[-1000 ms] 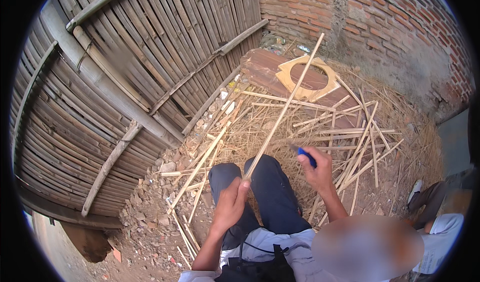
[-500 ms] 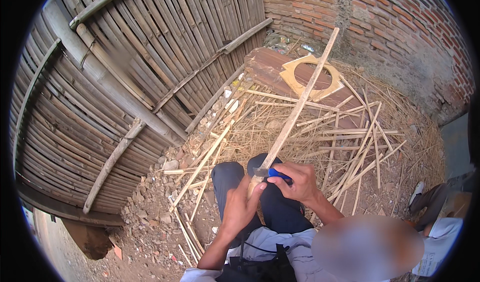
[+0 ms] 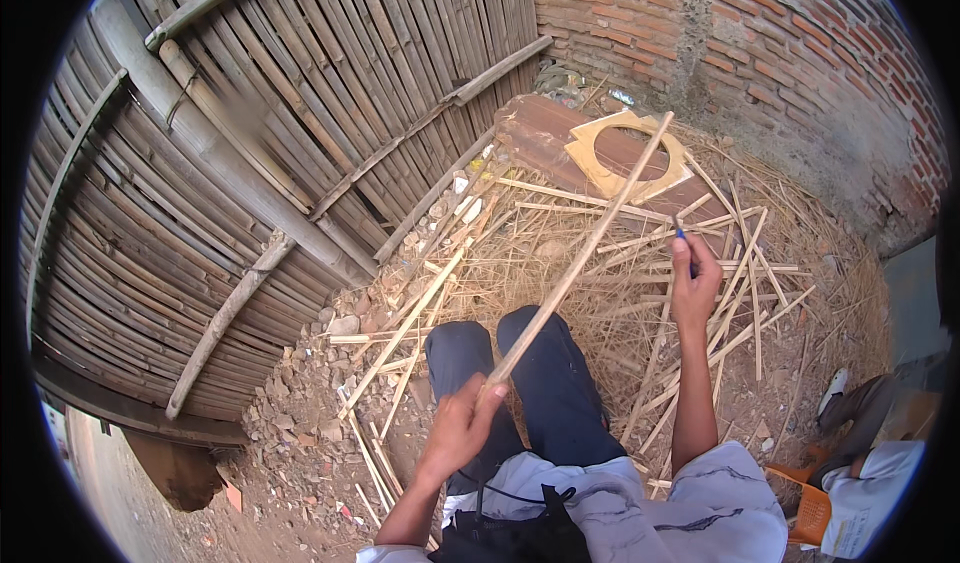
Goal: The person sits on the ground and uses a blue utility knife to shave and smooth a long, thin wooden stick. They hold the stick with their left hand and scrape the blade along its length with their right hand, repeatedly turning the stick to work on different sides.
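A long bamboo strip slants up and away from my lap, its far end over a flat yellowish board with a round hole. My left hand is closed round the near end of the strip, just in front of my knees. Off to the right, my right hand is raised apart from the strip, its fingers wrapped round a blue-handled knife. Only a bit of the knife's blue handle and a dark, thin tip show above my thumb; the fist hides the rest.
Cut bamboo strips lie crisscrossed over shavings on the right, with several more on the left. A bamboo fence rises at left, a brick wall behind. Rubble lies by the fence. Another person's leg and an orange chair are at lower right.
My right hand has lifted the knife off the strip and swung it forward and right. The strip's far end has dipped lower, while my left hand keeps hold of the near end.
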A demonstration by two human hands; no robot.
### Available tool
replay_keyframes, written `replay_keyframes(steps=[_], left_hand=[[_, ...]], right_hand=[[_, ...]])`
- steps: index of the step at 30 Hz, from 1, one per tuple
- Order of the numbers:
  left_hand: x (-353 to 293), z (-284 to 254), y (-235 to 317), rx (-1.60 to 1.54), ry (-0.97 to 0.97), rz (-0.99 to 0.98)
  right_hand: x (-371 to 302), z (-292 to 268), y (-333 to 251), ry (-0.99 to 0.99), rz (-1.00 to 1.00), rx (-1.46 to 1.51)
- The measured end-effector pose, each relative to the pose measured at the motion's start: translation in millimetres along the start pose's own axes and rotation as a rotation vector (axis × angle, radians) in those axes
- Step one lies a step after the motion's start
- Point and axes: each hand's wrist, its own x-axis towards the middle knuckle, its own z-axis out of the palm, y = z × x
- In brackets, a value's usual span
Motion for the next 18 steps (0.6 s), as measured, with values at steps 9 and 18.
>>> replay_keyframes(steps=[9,18], left_hand=[[24.4,13.1,0.0,-0.202,-0.071,0.029],[27.0,18.3,7.1,-0.114,0.015,0.047]], right_hand=[[-104.3,48.2,-68.9,-0.554,-0.277,0.099],[-105.3,58.9,-72.7,-0.520,-0.370,0.056]])
